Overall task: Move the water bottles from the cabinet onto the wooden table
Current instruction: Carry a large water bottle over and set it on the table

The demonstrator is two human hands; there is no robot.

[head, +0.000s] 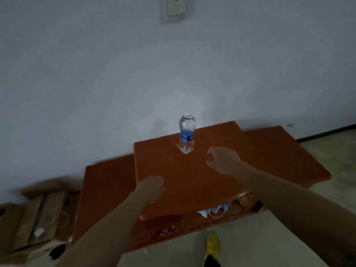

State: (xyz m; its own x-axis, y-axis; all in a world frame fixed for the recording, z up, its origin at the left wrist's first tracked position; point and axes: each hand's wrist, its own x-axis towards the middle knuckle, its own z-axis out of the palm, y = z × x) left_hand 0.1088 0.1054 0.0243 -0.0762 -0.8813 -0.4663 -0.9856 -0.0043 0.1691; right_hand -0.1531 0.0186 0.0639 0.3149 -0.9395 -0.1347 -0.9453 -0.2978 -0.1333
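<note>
Bottle sighted from the head view: one clear water bottle (186,133) with a blue label and a pale cap, upright on the raised middle top of an orange-brown wooden bench (192,182), toward its far edge and close to the pale wall (96,74). Nothing touches the bottle. Right hand (223,160) hovers over the top just right of the bottle and nearer the camera, palm down, its fingers (211,150) spread wide and curved, thumb held apart, holding nothing. Left hand (152,187) sits over the near left part of the same top, well apart from the bottle, its fingers (160,186) loosely curled downward and empty; whether they touch the wood, cannot tell. Lower wings of the bench extend left and right of the raised top. On a shelf (227,215) beneath the front edge lie pale blue face masks (217,210). Flattened cardboard boxes (34,214) lie on the floor (269,237) against the wall at left. A yellow shoe (212,245) shows at the bottom edge. A switch plate (175,8) is mounted high on the wall. Light is dim and the edges of the frame are blurred.
</note>
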